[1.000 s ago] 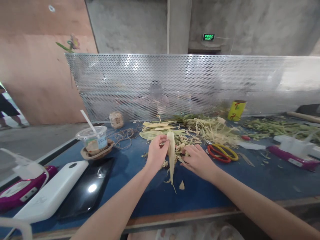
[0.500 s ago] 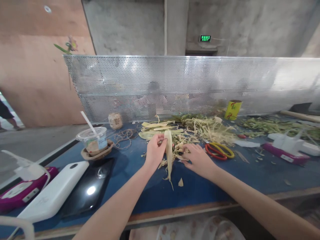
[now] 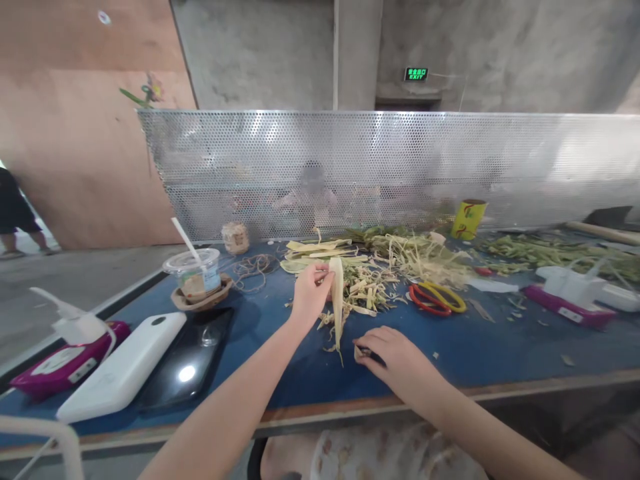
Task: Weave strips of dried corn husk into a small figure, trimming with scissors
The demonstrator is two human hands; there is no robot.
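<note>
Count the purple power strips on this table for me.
2. The left power strip lies beside the white slab; the right power strip sits to the right of the yellow tube. Others may be hidden.

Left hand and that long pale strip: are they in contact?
Touching. The head view shows the left hand's fingers against the pale strip, near its upper end.

Lidded cup (image 3: pixel 193 279), perforated metal screen (image 3: pixel 425 167), green exit sign (image 3: pixel 416 74)
</note>
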